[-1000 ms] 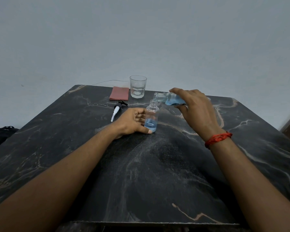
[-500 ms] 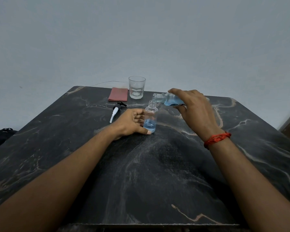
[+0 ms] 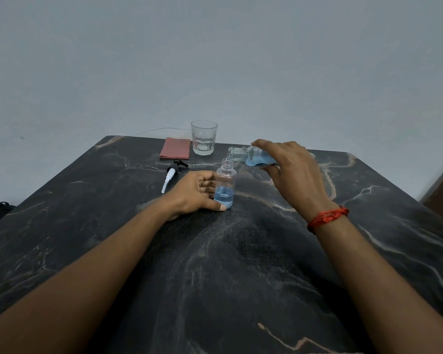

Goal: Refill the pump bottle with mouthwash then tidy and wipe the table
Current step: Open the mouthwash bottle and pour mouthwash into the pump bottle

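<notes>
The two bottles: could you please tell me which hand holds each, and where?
The left hand grips the pump bottle around its lower body; the right hand holds the tilted mouthwash bottle around its middle, neck free.

The small bottle (image 3: 224, 186) stands on the bench (image 3: 241, 277), left hand (image 3: 195, 192) against its left side, the larger bottle (image 3: 253, 157) tipped above it from the right. The pump (image 3: 172, 175) lies left; cloth (image 3: 175, 148) and glass (image 3: 203, 137) behind.

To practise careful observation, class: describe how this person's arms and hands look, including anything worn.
The left forearm and right forearm are bare, no sleeves in view. The left hand and right hand wear no gloves, and no rings show. A red twisted thread band circles the right wrist. No watch is visible.
</notes>
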